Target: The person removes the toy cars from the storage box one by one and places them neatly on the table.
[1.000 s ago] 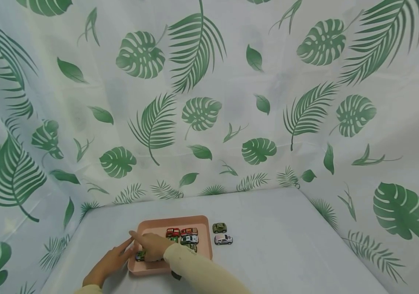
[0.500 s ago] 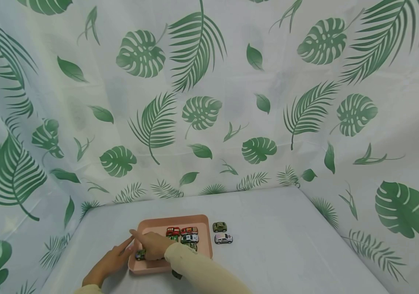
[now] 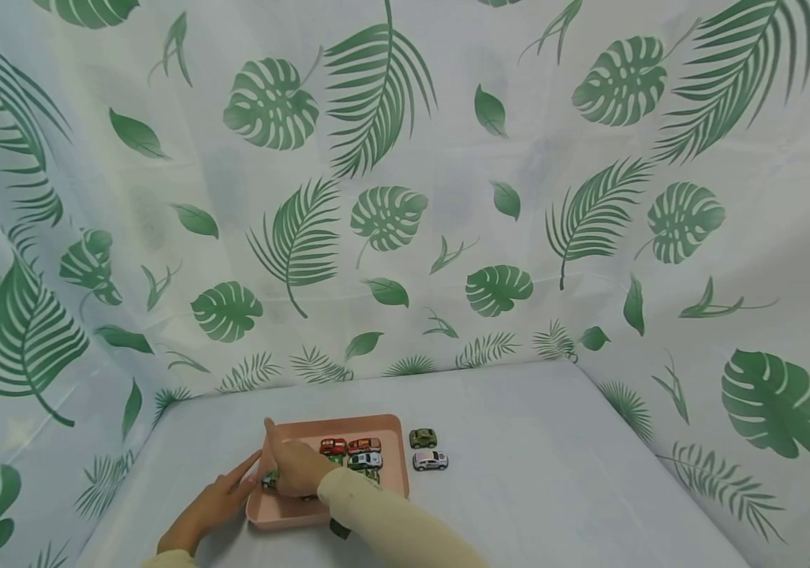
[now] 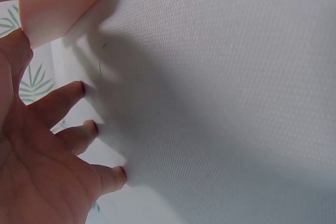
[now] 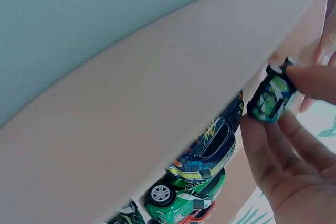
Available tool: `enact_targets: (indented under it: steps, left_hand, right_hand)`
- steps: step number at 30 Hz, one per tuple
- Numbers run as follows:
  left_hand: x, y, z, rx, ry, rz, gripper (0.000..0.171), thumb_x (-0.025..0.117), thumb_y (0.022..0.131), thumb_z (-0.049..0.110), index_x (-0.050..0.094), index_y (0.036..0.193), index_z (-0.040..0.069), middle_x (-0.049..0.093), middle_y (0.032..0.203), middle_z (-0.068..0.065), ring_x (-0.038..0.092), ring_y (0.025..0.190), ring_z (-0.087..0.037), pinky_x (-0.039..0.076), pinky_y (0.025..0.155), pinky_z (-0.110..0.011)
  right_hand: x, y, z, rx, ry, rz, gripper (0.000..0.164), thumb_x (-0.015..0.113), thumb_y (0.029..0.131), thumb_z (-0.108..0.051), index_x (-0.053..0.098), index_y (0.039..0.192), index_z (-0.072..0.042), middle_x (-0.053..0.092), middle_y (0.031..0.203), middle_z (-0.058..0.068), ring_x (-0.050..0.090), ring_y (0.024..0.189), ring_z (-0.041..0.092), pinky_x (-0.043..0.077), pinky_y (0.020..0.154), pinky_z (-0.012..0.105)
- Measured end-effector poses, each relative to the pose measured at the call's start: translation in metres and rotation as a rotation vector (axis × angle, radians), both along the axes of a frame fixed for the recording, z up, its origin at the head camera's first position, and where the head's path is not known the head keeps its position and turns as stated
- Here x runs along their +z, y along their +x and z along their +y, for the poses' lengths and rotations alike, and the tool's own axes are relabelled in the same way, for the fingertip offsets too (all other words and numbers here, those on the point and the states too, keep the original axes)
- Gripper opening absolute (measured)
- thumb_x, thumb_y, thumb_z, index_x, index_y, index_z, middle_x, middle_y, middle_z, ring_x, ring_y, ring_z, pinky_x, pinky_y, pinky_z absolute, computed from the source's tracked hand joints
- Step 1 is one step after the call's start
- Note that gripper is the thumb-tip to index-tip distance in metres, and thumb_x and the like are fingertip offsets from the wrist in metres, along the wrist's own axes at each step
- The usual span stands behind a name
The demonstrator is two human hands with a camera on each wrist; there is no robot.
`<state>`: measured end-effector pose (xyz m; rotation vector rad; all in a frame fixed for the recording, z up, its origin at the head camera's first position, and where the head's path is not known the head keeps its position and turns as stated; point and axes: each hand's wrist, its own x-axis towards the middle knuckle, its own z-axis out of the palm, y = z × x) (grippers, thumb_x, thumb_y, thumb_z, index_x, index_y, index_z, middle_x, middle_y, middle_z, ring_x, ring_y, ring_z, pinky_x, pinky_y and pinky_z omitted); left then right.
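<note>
My right hand (image 3: 298, 467) is over the left part of a pink tray (image 3: 291, 521). Its thumb and fingers pinch a small green-and-blue toy car (image 5: 273, 97), which is tipped up in the right wrist view. Beside it in the tray sit a dark blue toy car (image 5: 210, 150) and a green toy car (image 5: 184, 198). Farther right lie a red toy car (image 3: 333, 447), an orange one and a white toy car (image 3: 365, 460). With spread fingers, my left hand (image 3: 213, 505) touches the tray's left side, other fingertips resting on the cloth. My right forearm hides part of the tray.
Right of the tray stand an olive toy car (image 3: 422, 438) and a white toy car (image 3: 431, 460). A dark object (image 3: 339, 528), half hidden by the right sleeve, lies before the tray. Leaf-printed curtains (image 3: 447, 173) enclose the white table (image 3: 532, 473).
The right hand has shifted slightly toward the back of the tray with the toy car, and its thumb points more upward. The left hand stays at the tray's side.
</note>
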<state>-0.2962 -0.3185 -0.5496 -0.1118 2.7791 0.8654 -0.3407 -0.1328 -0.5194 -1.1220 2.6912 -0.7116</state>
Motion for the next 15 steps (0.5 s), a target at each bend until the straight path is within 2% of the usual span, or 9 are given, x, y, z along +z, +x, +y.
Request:
enact_targets:
  steps: [2, 5, 11, 15]
  left_hand:
    - [0.0, 0.0, 0.0, 0.007, -0.008, -0.009, 0.072, 0.034, 0.098, 0.064, 0.031, 0.154, 0.018, 0.038, 0.147, -0.029, 0.02, 0.132, -0.066, 0.023, 0.097, -0.08]
    - [0.002, 0.001, 0.0, 0.003, -0.001, -0.006, 0.071, 0.035, 0.098, 0.063, 0.031, 0.154, 0.019, 0.038, 0.148, -0.028, 0.019, 0.131, -0.066, 0.022, 0.097, -0.08]
    - [0.004, 0.003, -0.001, -0.02, 0.022, 0.011, 0.066, 0.038, 0.101, 0.056, 0.031, 0.154, 0.017, 0.038, 0.147, -0.029, 0.021, 0.13, -0.067, 0.023, 0.097, -0.08]
    - [0.002, -0.001, -0.001, -0.002, 0.015, -0.015, 0.065, 0.038, 0.101, 0.056, 0.03, 0.154, 0.018, 0.037, 0.148, -0.029, 0.021, 0.131, -0.066, 0.022, 0.097, -0.08]
  right_hand:
    - [-0.001, 0.0, 0.0, -0.023, -0.001, -0.002, 0.104, 0.072, 0.087, -0.01, -0.003, 0.158, -0.019, 0.053, 0.055, -0.007, 0.046, 0.042, 0.005, 0.039, 0.04, 0.018]
    - [-0.001, -0.003, 0.001, -0.043, 0.003, -0.029, 0.106, 0.074, 0.086, -0.014, -0.004, 0.158, -0.023, 0.055, 0.058, -0.007, 0.047, 0.042, 0.006, 0.04, 0.04, 0.02]
    - [0.004, -0.011, 0.007, -0.03, -0.041, -0.006, 0.114, 0.083, 0.079, -0.019, 0.001, 0.158, -0.022, 0.063, 0.075, -0.008, 0.053, 0.057, 0.002, 0.046, 0.056, 0.015]
    - [0.008, -0.014, 0.019, -0.019, -0.057, -0.006, 0.113, 0.083, 0.08, -0.019, 0.001, 0.158, -0.021, 0.059, 0.073, -0.011, 0.054, 0.062, 0.001, 0.047, 0.058, 0.015]
